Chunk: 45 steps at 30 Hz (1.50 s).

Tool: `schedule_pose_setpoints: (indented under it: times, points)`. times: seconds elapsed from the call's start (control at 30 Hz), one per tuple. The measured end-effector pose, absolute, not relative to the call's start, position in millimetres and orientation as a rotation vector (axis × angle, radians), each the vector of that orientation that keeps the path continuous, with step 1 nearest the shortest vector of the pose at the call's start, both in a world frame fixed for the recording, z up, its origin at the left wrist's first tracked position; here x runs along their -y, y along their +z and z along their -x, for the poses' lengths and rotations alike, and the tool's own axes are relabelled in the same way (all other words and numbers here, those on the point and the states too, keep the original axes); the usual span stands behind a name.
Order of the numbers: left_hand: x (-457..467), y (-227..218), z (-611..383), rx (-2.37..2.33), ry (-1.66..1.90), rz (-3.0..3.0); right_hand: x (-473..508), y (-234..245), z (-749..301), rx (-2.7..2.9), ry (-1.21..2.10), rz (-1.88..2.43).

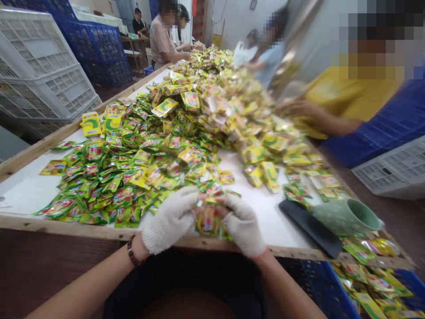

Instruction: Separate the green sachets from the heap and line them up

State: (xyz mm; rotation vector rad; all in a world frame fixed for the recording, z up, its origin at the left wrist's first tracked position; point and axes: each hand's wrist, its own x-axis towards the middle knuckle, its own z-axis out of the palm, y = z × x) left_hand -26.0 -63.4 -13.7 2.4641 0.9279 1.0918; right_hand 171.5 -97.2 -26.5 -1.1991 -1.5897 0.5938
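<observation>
Nearest, left hand [170, 220] and right hand [243, 224], both in white knit gloves, fingers clenched together around a small stack of sachets [208, 220] at the near table edge [99, 231]. Print on the sachets too blurred to read. Right, a green mug [345, 216] on its side. Farther, a heap of green-yellow packets [159, 146], co-workers beyond.

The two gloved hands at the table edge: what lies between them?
In the head view, a small stack of green and yellow sachets lies between the left hand and the right hand; both hands grip it.
</observation>
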Motion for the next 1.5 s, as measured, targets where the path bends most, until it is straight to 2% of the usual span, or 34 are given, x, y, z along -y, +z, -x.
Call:
schedule_pose_setpoints:
  times: [0.13,0.3,0.4,0.5,0.6,0.77,0.9,1.03,1.27,1.5]
  points:
    - [53.6,-9.7,18.4,-1.138,1.012,-2.43,98.3,-8.1,-230.2,1.326,0.521,1.407]
    - [29.1,-14.0,-9.4,-1.287,0.736,-2.608,99.4,-1.1,-285.2,1.478,0.407,1.662]
    - [14.7,-15.6,-32.6,-1.189,0.682,-2.797,88.3,-5.2,-272.5,1.663,0.222,1.647]
    - [7.3,-14.2,-46.5,-1.079,0.585,-2.96,66.5,-8.3,-245.8,1.815,0.201,1.684]
    - [7.6,-11.5,-42.2,-1.2,0.436,-2.98,44.8,-7.3,-228.0,1.94,0.15,1.907]
    - [7.8,-5.0,-21.5,-1.36,0.486,-2.937,33.1,-8.6,-220.6,2.065,0.159,2.132]
    - [-12.0,-1.2,-41.0,-1.307,0.522,-2.797,36.6,-18.2,-221.6,1.892,0.399,2.07]
    - [-43.7,-3.4,-79.8,-1.33,0.479,-2.685,38.5,-28.1,-230.9,1.659,0.627,1.705]
    - [-56.5,-6.3,-92.1,-1.239,0.537,-2.561,35.0,-35.9,-245.2,1.425,0.554,1.559]
    - [-26.1,-8.6,-64.4,-0.869,0.606,-2.234,36.0,-32.4,-236.2,1.373,0.722,1.275]
